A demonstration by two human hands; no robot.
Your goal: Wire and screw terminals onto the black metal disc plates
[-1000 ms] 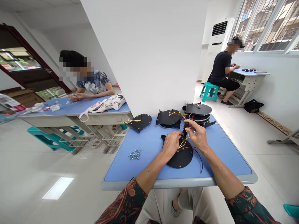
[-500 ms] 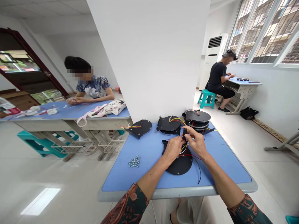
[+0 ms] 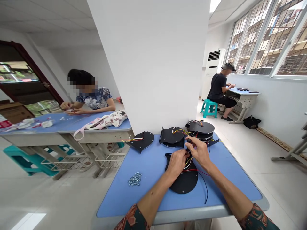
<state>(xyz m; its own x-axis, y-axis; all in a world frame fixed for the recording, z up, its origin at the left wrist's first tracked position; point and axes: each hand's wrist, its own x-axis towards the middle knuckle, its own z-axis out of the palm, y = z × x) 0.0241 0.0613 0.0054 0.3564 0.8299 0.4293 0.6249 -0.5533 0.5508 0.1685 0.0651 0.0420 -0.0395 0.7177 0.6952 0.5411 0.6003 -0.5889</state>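
1. Blue desk point(image 3: 120, 201) w/ grey edge, carries everything below.
2. Stack of black plates point(image 3: 202, 127), far R on desk, wires on top.
3. Near black plate point(image 3: 183, 183), flat at near mid of desk, rounded end toward near edge; far part is partly hidden under hands.
4. Black plate pair point(image 3: 175, 136), far mid, just L of stack; one plate lies over another.
5. Single black plate point(image 3: 146, 140), far L, w/ wires running off L.
6. R hand point(image 3: 200, 153): thumb + fingers pinch small dark part. L hand point(image 3: 177, 163): fingers curled by same part, over near plate; can't tell if it grips.
7. Black wire point(image 3: 206, 188), R of near plate, curving to near side.
8. Screw pile point(image 3: 135, 179), silvery, L on desk.
9. Small dark part point(image 3: 188, 141), btwn hands, mostly hidden.
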